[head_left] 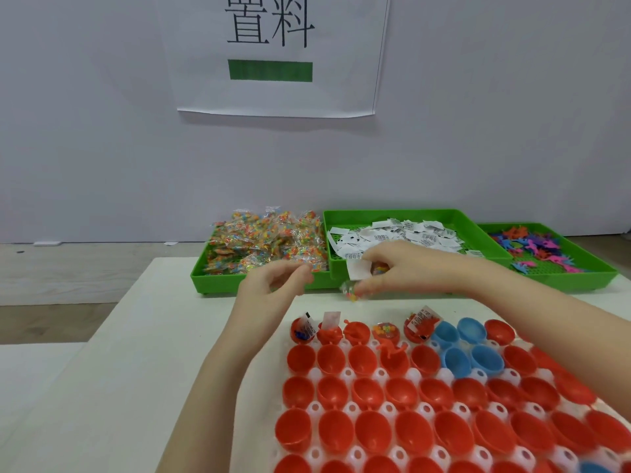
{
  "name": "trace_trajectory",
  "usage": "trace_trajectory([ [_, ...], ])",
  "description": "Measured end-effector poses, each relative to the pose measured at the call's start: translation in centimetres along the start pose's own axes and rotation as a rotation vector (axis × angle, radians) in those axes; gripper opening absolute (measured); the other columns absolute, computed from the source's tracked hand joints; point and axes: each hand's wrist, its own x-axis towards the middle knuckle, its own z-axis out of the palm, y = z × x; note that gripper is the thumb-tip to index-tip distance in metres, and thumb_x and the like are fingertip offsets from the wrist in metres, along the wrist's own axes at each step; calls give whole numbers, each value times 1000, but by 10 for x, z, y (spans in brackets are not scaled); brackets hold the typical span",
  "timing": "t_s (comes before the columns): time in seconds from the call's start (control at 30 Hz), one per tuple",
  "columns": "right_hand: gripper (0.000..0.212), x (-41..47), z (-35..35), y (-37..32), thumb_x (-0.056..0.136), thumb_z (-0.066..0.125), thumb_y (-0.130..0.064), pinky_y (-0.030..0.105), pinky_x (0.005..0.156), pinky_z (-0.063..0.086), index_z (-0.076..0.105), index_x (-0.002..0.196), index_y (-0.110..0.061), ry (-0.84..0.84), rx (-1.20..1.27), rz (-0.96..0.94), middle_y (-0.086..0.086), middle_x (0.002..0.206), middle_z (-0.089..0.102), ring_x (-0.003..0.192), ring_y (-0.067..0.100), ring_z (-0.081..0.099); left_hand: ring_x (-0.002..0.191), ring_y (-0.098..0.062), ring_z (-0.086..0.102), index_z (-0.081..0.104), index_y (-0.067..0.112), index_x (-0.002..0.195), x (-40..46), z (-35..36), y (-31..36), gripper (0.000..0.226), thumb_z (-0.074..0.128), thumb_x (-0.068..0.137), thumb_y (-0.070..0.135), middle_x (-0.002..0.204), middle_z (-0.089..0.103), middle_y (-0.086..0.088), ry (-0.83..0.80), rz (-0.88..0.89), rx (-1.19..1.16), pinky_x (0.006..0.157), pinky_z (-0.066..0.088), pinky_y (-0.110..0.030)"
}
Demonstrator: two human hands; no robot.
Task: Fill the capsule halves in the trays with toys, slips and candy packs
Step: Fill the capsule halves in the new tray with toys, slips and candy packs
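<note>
A person's left hand (276, 285) hovers with fingers loosely curled, seemingly holding nothing. Just at its three o'clock, the right hand (392, 271) pinches a white paper slip (358, 270) and a crinkly clear candy pack (351, 291). Glossy red capsule halves (341, 394), round cups in a white tray (348, 372), lie at six o'clock below both hands. The right hand is probably nearer the unfilled cups.

Mostly red plastic capsule halves (372, 431) in white dimpled tray (389, 409) below hands, four sky-blue halves (471, 346) under right forearm. Beyond hands: bright green bins (403, 215), multicolour candy in clear packs (266, 240), white slips with black print (403, 235), pink-purple-blue-orange toys (543, 247).
</note>
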Motion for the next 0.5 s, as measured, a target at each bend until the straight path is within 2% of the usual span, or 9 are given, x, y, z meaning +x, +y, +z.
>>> trace_trajectory([
  [0.07,32,-8,-7,-7,83,62,-39,16,52,29,57,77,-8,79,109,-52,-2,68,43,59,10,37,75,9,60,69,28,82,-4,6,18,18,53,88,35,80,71,13,-35,58,-22,65,40,0],
  [0.13,33,-16,-12,-16,82,62,-36,25,60,30,61,84,-3,135,226,-114,1,71,45,63,12,38,73,10,61,68,28,81,-8,12,36,23,49,84,42,76,70,18,-97,91,-78,64,41,-1],
  [0.2,32,-24,-14,-23,82,60,-38,24,59,30,62,86,-6,191,238,-155,-2,68,46,59,8,37,66,8,62,68,25,80,-11,17,49,18,53,85,33,68,69,18,-155,99,-138,61,44,-3],
  [0.3,26,-34,-14,-29,86,55,-37,17,53,31,59,85,-11,309,133,-183,-9,66,49,53,4,38,63,-5,68,71,15,83,-13,20,55,13,59,86,10,68,72,5,-138,76,-241,61,51,-11],
  [0.4,18,-42,-14,-29,91,51,-27,15,57,34,56,89,-10,340,-7,-226,-5,73,51,59,4,41,69,-14,70,72,5,87,-15,22,56,11,61,84,5,77,73,-8,-142,24,-340,64,53,-15],
  [0.5,23,-47,-14,-28,95,42,-22,15,61,33,56,95,-4,301,27,-219,-5,74,47,62,2,39,68,-12,69,72,4,87,-16,23,56,11,60,85,5,73,71,-10,-96,6,-364,62,52,-14],
])
